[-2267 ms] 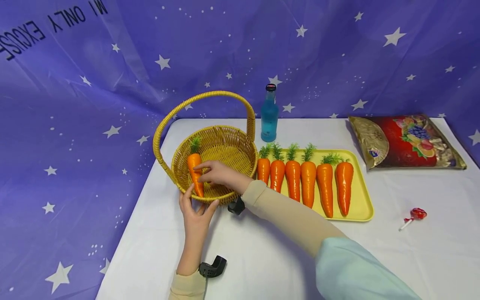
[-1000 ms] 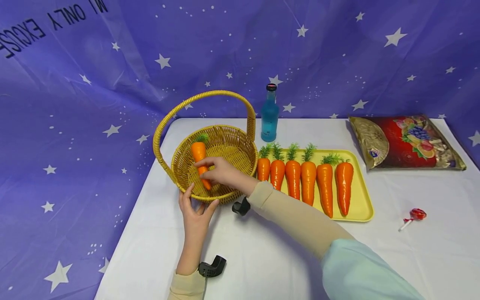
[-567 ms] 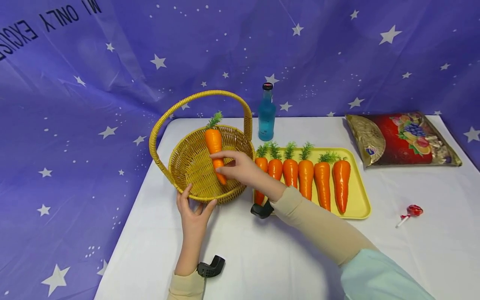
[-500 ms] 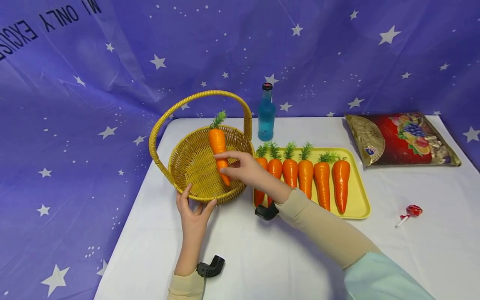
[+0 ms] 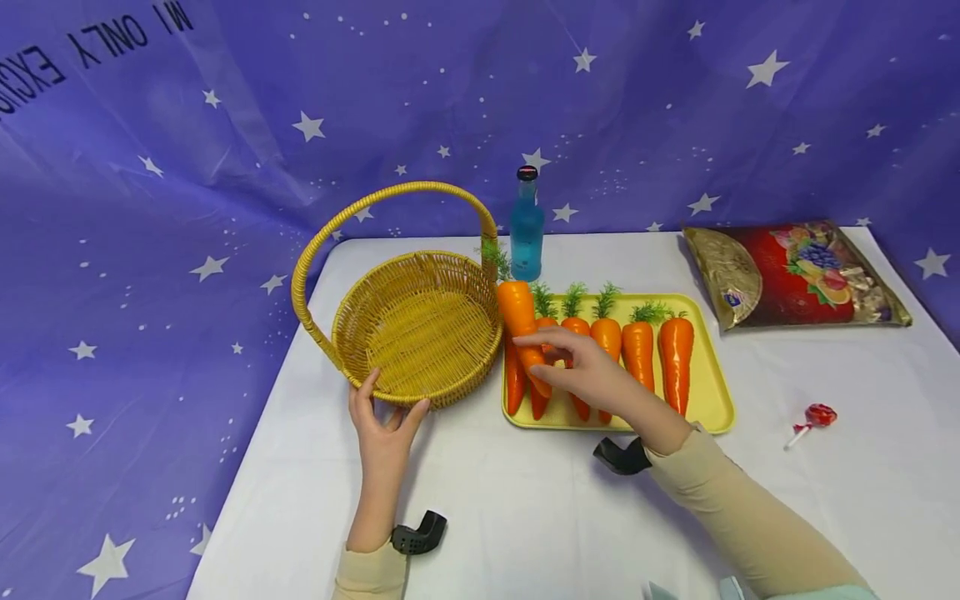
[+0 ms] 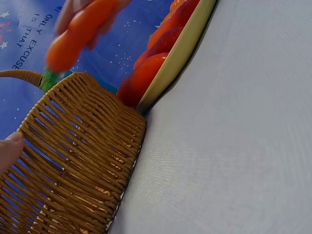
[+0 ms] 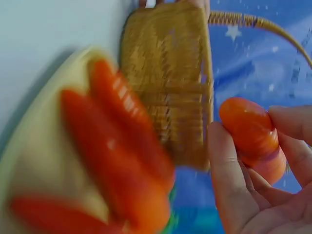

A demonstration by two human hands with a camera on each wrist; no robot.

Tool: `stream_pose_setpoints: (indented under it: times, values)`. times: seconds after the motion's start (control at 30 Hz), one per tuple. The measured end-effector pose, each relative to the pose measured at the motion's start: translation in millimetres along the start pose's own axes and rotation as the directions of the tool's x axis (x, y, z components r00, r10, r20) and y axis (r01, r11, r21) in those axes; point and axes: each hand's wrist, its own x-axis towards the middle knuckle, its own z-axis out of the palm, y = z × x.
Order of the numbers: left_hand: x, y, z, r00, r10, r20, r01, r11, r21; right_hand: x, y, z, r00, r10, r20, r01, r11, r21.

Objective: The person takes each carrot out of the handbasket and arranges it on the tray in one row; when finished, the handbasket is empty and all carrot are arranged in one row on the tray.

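My right hand (image 5: 592, 371) grips an orange carrot (image 5: 517, 310) with a green leafy top by its lower part, thumb on one side and fingers on the other. It holds the carrot above the left end of a yellow tray (image 5: 708, 392), where several more carrots (image 5: 677, 358) lie in a row. In the right wrist view the carrot (image 7: 251, 129) sits between thumb and fingertips. My left hand (image 5: 385, 442) holds the near rim of a yellow wicker basket (image 5: 427, 342), fingers over the edge and thumb outside. Nothing lies inside the basket.
A blue bottle (image 5: 527, 229) stands behind the basket and tray. To the back right lies a red and gold bag (image 5: 798, 275). A red lollipop (image 5: 820, 415) is on the white tablecloth at right. The basket's tall handle (image 5: 393, 192) arches over it.
My right hand has lifted the carrot out of the basket and carried it right, over the tray. The left hand keeps its hold on the basket rim.
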Motion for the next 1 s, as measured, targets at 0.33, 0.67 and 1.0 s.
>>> stream_pose_setpoints:
  times: [0.33,0.67,1.0]
  values:
    - [-1.0,1.4,-1.4,1.000,-0.028,0.003,0.028,1.000,-0.005,-56.0,35.5,-53.6,0.970,0.122,-0.209,-0.130,0.991,-0.022]
    - [0.9,0.4,0.3,1.000,-0.026,0.006,0.027,1.000,-0.011,-113.0,57.8,-97.2,0.876,0.289,-0.385,-0.352,0.931,-0.102]
    - [0.8,1.5,1.3,0.999,-0.035,0.010,0.035,0.999,-0.021,-126.5,76.2,-106.2,0.851,0.379,-0.362,-0.467,0.863,-0.192]
